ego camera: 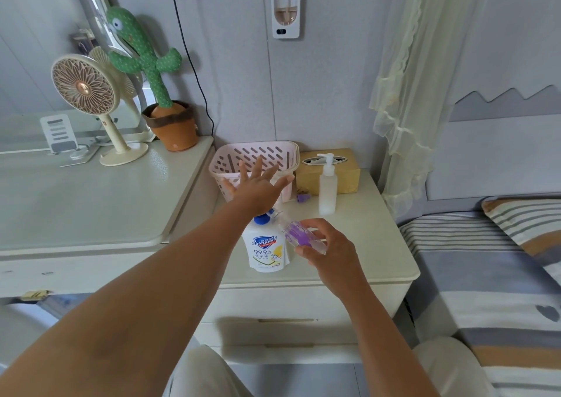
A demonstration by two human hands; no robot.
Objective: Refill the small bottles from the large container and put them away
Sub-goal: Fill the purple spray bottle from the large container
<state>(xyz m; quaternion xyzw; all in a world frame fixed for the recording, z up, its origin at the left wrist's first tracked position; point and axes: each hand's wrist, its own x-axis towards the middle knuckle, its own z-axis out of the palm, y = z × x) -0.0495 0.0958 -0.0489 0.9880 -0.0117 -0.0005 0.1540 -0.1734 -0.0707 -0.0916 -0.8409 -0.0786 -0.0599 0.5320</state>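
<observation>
Right hand point(329, 252) grasps the purple bottle point(296, 234) in its fingers beside the Safeguard container point(267, 252); left hand point(258, 187), fingers released, likely wants the basket point(243, 153) behind it.

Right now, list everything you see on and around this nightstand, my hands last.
nightstand: one, cream, centre.
basket: one, pink, nightstand rear.
tissue box: one, tan, right of basket.
pump bottle: one, translucent white, before tissue box.
cap: one, purple, beside basket.
Safeguard container: one, white with blue cap, nightstand front.
small bottle: one, clear with purple label, held beside container.
fan: one, beige, left desk.
cactus toy: one, green, beside fan.
left hand: one, open, before basket.
right hand: one, gripping small bottle.
</observation>
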